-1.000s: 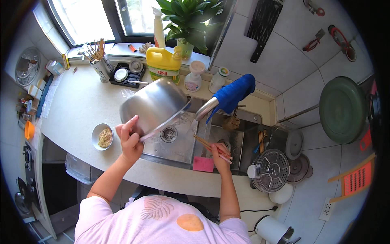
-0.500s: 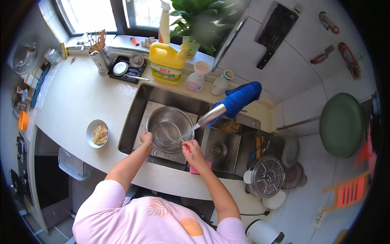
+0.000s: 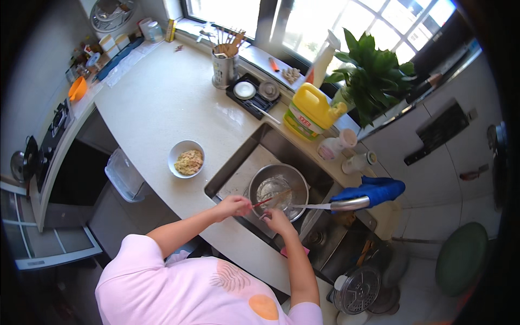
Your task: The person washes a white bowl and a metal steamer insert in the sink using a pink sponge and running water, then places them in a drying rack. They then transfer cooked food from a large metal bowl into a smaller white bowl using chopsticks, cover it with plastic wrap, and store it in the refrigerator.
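A round metal basin (image 3: 305, 187) with water in it stands in the left sink bowl, under the tap (image 3: 349, 205), which has a blue cloth wrapped round it. My left hand (image 3: 234, 207) is closed on the red end of a thin pair of chopsticks (image 3: 263, 202), whose pale tips reach over the basin. At the basin's near rim is my right hand (image 3: 279, 221), its fingers curled. What lies between those fingers, if anything, is too small to make out. A white bowl of pale minced food (image 3: 189, 162) sits on the counter to the left.
Behind the sink stand a yellow jug (image 3: 307, 112), two white bottles and a potted plant (image 3: 374, 76). A black tray (image 3: 253, 95) and a utensil holder (image 3: 223, 70) are farther left. A steamer pot (image 3: 362, 290) stands right of the sink.
The chopsticks have passed from my right hand to my left, which has let go of the basin's rim. My right hand has come to the near rim. The view has turned left.
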Demonstrator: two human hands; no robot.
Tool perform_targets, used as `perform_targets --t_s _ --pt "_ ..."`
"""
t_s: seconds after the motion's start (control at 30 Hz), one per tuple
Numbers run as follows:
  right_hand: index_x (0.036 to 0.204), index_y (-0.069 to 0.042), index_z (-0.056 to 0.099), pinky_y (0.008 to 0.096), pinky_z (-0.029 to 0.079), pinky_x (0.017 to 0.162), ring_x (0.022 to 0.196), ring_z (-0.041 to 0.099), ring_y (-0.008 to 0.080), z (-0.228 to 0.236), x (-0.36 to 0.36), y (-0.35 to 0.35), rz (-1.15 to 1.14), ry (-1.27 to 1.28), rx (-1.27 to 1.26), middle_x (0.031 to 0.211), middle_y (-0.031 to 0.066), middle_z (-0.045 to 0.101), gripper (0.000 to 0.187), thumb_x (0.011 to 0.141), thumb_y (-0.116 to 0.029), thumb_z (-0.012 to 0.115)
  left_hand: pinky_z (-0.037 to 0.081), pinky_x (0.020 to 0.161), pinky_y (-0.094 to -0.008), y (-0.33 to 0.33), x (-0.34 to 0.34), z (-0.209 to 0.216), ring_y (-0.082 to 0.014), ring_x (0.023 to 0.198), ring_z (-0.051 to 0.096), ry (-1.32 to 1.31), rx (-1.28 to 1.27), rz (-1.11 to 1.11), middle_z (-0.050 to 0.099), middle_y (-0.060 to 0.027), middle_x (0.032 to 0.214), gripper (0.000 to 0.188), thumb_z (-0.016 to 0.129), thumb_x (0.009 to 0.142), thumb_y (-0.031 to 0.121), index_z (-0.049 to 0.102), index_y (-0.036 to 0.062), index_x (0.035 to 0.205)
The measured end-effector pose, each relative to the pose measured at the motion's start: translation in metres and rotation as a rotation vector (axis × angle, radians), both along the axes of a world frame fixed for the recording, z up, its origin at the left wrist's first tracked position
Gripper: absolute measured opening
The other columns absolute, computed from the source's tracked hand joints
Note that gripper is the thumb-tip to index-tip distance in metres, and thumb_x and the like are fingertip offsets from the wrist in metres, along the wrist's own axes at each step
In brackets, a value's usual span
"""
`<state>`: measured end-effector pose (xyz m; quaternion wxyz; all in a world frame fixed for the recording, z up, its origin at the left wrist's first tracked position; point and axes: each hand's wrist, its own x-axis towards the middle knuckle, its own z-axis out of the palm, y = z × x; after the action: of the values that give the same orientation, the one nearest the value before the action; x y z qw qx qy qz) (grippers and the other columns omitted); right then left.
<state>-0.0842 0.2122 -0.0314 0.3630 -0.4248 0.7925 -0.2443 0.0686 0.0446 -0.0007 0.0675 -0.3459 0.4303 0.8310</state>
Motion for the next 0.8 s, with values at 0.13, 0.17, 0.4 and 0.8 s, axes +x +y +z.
perform_targets --t_s 0.13,0.17,0.4,0.8 --pt "0.09 -0.001 0.062 0.0302 0.049 0.066 0.072 0.063 0.0242 0.053 0.023 -0.024 -0.075 0.081 -0.124 0.077 0.0153 0.064 0.017 0.079 -0.013 0.056 0.049 0.08 -0.0331 -0.037 0.092 0.03 -0.0217 0.086 0.06 0.019 -0.056 0.213 0.058 -0.0118 0.096 0.017 0.047 0.084 0.005 0.052 0.0003 0.099" --pt "0.089 -0.001 0.062 0.0296 0.049 0.065 0.072 0.063 0.0226 0.06 0.031 -0.03 -0.106 0.084 -0.166 0.076 0.0141 0.064 0.017 0.079 -0.013 0.056 0.049 0.08 -0.0327 -0.051 0.111 0.031 -0.0225 0.088 0.059 -0.025 -0.147 0.329 0.057 -0.0125 0.098 0.019 0.046 0.083 0.004 0.05 -0.0002 0.101" --pt "0.094 0.003 0.057 0.0235 0.048 0.066 0.074 0.062 0.0127 0.08 0.099 -0.107 -0.066 -0.362 -0.219 0.08 0.0087 0.063 0.018 0.082 -0.009 0.054 0.045 0.087 -0.0426 -0.151 0.153 0.038 -0.0312 0.104 0.051 0.151 0.245 0.55 0.045 -0.019 0.118 0.066 0.046 0.079 -0.001 0.014 0.0115 0.135" --pt "0.127 -0.002 0.027 0.0354 0.047 0.085 0.108 0.048 0.022 0.087 0.169 -0.192 -0.61 -1.157 -0.414 0.119 0.0132 0.043 0.052 0.084 -0.01 0.055 0.042 0.093 -0.0458 -0.187 0.145 0.039 -0.0324 0.108 0.049 0.17 0.428 0.354 0.041 -0.0182 0.122 0.06 0.041 0.075 -0.009 0.024 0.0081 0.13"
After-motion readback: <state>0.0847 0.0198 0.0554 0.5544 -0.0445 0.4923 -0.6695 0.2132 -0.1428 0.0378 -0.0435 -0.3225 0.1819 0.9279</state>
